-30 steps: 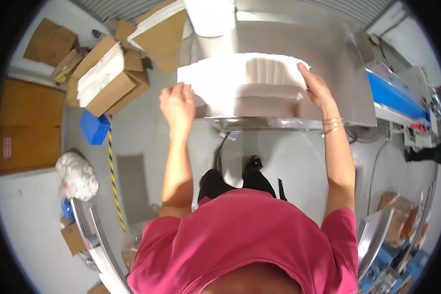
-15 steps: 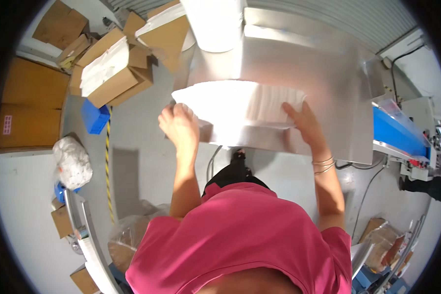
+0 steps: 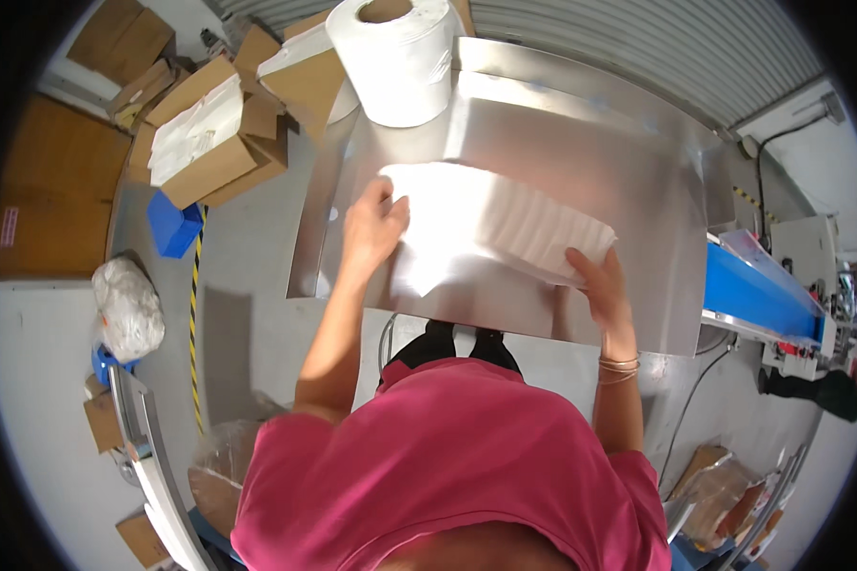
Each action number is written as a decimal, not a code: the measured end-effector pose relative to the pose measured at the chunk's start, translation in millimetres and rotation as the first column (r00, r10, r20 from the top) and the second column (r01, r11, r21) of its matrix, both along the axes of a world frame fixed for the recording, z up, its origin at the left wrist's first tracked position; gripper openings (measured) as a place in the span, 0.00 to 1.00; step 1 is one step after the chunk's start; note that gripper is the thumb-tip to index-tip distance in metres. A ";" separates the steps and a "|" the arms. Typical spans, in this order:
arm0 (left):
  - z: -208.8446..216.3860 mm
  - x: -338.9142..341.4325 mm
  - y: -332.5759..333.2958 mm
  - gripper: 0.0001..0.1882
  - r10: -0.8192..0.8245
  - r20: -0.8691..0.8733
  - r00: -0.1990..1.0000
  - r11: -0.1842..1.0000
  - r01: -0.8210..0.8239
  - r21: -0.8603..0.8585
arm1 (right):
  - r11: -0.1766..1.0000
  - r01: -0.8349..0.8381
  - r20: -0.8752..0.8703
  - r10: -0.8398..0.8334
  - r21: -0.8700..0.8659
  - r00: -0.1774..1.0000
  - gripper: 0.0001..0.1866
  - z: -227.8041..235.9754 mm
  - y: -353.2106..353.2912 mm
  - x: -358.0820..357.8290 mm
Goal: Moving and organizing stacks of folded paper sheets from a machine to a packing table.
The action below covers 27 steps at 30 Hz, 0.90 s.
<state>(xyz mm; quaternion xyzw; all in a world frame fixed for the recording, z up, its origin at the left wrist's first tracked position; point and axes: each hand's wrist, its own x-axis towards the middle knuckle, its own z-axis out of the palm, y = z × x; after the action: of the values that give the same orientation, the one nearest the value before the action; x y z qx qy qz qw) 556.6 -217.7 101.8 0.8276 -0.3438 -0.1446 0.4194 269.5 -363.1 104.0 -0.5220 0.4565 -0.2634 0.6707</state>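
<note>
A long row of white folded sheets lies slantwise over the shiny metal table, its right end nearer to me. At its left end my left hand has curled fingers pressed on the end of the row. My right hand grips the other end, with the thumb over the near side and the remaining fingers partly hidden behind. Strong light washes out the left half of the row, so its single sheets cannot be told apart there.
A big white roll stands upright at the table's back left. Beyond the left edge are open cardboard boxes with white stacks inside and a blue bin. A blue conveyor belt adjoins the right side.
The row of sheets has turned, its right end coming nearer to me. My left hand has moved inward and away from me with its end. The view has shifted, showing more of the roll.
</note>
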 end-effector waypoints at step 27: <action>7.2 -48.0 -131.0 0.55 -0.194 -0.530 0.825 0.931 0.325 0.166 | 0.992 0.068 -0.055 -0.074 -0.110 0.996 0.24 -15.9 -85.5 -100.9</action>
<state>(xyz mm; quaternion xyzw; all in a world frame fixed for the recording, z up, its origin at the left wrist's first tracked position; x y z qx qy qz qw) 508.6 -348.7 109.0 0.7515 -0.3110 -0.4543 0.3635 168.6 -448.6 88.1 -0.5485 0.4793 -0.2959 0.6179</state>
